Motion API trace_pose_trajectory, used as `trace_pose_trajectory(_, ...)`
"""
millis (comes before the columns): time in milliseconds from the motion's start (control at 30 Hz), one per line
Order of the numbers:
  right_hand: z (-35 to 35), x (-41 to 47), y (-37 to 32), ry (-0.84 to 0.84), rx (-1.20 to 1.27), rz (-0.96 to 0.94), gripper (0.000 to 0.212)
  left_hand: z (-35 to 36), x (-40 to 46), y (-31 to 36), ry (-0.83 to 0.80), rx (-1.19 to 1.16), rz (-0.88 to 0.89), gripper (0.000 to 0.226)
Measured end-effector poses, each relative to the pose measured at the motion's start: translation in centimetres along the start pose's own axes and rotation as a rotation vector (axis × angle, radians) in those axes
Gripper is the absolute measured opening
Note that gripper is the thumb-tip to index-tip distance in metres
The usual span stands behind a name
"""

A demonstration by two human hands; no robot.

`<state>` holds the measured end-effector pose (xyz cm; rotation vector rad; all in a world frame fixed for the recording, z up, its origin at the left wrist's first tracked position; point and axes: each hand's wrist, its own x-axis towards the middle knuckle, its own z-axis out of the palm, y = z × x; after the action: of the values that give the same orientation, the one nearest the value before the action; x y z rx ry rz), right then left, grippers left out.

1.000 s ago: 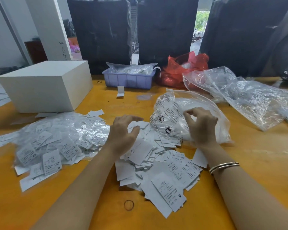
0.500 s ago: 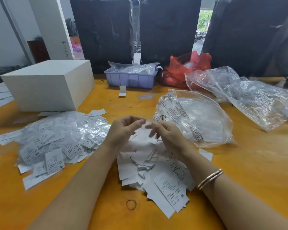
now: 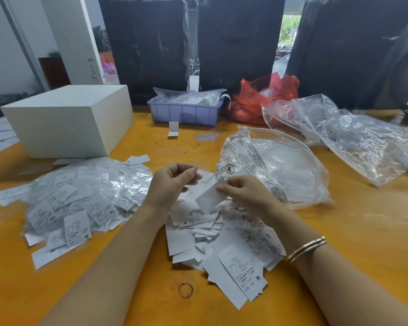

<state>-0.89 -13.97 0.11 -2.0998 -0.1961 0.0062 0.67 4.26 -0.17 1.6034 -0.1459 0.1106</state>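
A heap of loose white paper size labels (image 3: pixel 224 241) lies on the orange table (image 3: pixel 339 243) in front of me. My right hand (image 3: pixel 243 192) pinches one small white label (image 3: pixel 209 200) and holds it just above the heap. My left hand (image 3: pixel 172 182) hovers close beside it with curled fingers near the label's upper edge; whether it grips anything is unclear. To the left lies a second heap of labels in small clear sleeves (image 3: pixel 80 198). An empty clear printed bag (image 3: pixel 273 170) lies just right of my hands.
A white box (image 3: pixel 68 121) stands at the back left. A lilac plastic tray (image 3: pixel 184 112), a red bag (image 3: pixel 266 97) and crumpled clear bags (image 3: pixel 351 135) line the back and right. A rubber band (image 3: pixel 185 290) lies near the front edge. Black-wrapped bundles (image 3: pixel 238 41) stand behind.
My right hand left the clear bag, came left to the heap and lifted one label. My left hand rose from the heap to meet it.
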Motion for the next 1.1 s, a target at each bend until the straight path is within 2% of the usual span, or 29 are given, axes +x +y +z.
trace_pose_trajectory(67, -0.64, 0.10, 0.09, 0.101, 0.163, -0.024, 0.016, 0.00, -0.01, 0.03, -0.002, -0.009, 0.008, 0.003)
trace_pose_trajectory(200, -1.13, 0.28, 0.41, 0.225, 0.431, -0.056, 0.018, 0.04, 0.06, 0.10, 0.010, -0.022, 0.011, 0.009)
trace_pose_trajectory(333, -0.75, 0.34, 0.55, 0.303, 0.434, -0.104, 0.016, 0.11, 0.04, 0.06, -0.032, -0.044, 0.025, 0.002)
trace_pose_trajectory(467, -0.54, 0.29, 0.37, 0.358, 0.466, -0.159, 0.023, 0.11, -0.07, 0.16, -0.078, -0.101, 0.012, 0.025)
trace_pose_trajectory(567, -0.43, 0.34, 0.28, 0.361, 0.486, -0.149, 0.025, 0.08, -0.08, 0.19, -0.081, -0.276, -0.044, 0.036)
trace_pose_trajectory(733, -0.43, 0.43, 0.34, 0.387, 0.496, -0.145, 0.036, 0.00, 0.16, 0.24, -0.061, -0.429, -0.118, 0.025)
trace_pose_trajectory(900, -0.41, 0.61, 0.63, 0.266, 0.526, -0.195, 0.043, 0.00, 0.30, 0.10, -0.038, -0.441, -0.146, 0.012)
trace_pose_trajectory(1033, -0.43, 0.38, 0.74, 0.178, 0.481, -0.224, 0.048, -0.09, 0.34, 0.08, -0.028, -0.358, -0.149, 0.025)
trace_pose_trajectory(1100, -0.39, 0.43, 0.79, 0.118, 0.533, -0.208, 0.048, -0.07, 0.33, 0.14, -0.024, -0.341, -0.145, 0.030)
